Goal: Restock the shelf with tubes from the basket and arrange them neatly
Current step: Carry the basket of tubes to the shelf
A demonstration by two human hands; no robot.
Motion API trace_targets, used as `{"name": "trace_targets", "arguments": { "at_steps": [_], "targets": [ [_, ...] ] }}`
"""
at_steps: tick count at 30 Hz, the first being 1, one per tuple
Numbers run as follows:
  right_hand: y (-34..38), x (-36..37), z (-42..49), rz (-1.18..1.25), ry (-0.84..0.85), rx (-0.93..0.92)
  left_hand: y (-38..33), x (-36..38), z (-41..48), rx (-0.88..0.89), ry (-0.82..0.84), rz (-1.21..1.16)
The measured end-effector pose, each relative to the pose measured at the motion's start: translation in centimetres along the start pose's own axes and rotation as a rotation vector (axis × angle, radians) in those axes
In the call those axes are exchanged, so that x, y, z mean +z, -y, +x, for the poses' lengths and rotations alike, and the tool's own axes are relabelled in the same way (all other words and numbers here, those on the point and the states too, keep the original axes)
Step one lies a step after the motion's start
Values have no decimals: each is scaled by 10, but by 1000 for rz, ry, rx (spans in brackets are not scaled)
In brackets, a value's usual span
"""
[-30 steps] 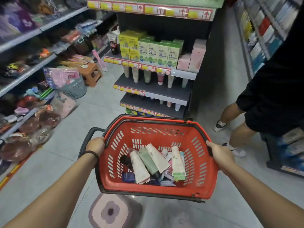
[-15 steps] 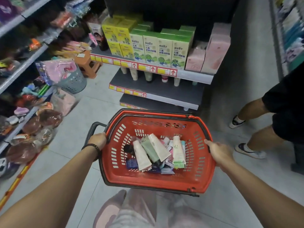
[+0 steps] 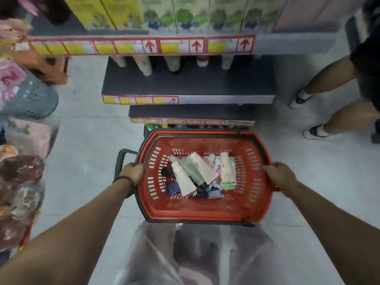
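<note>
A red plastic basket (image 3: 203, 210) hangs low in front of me, just short of the shelf unit. My left hand (image 3: 133, 171) grips its left rim and my right hand (image 3: 277, 175) grips its right rim. Inside lies a loose pile of tubes (image 3: 202, 174): white, pale green, and smaller dark ones beneath. The middle shelf (image 3: 189, 85) is dark and holds a row of several upright tubes (image 3: 173, 63) at its back, partly hidden under the shelf above. A lower shelf (image 3: 191, 113) sits right beyond the basket.
Green and yellow boxes (image 3: 185, 15) fill the top shelf. Another person's legs (image 3: 337, 101) stand at the right. A grey basket (image 3: 28, 99) and an orange stool (image 3: 44, 64) sit on the floor at left, beside bagged goods (image 3: 18, 182).
I have stepped closer to the shelf unit and the view has tilted down. The basket stays held in both hands, now nearly against the lowest shelf.
</note>
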State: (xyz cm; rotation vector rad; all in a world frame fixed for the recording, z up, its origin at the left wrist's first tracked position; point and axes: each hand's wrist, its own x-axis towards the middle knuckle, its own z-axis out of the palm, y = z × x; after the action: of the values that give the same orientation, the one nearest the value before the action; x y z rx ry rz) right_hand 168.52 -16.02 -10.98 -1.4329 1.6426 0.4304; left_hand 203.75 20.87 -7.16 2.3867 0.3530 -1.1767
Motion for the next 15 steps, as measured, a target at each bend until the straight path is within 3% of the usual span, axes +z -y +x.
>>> {"name": "trace_targets", "arguments": {
  "at_steps": [5, 15],
  "targets": [
    [-1, 66, 52, 66, 8, 61, 23, 26, 98, 5, 14, 20],
    [-46, 166, 179, 35, -66, -4, 71, 119, 241, 69, -46, -22]
  ]
}}
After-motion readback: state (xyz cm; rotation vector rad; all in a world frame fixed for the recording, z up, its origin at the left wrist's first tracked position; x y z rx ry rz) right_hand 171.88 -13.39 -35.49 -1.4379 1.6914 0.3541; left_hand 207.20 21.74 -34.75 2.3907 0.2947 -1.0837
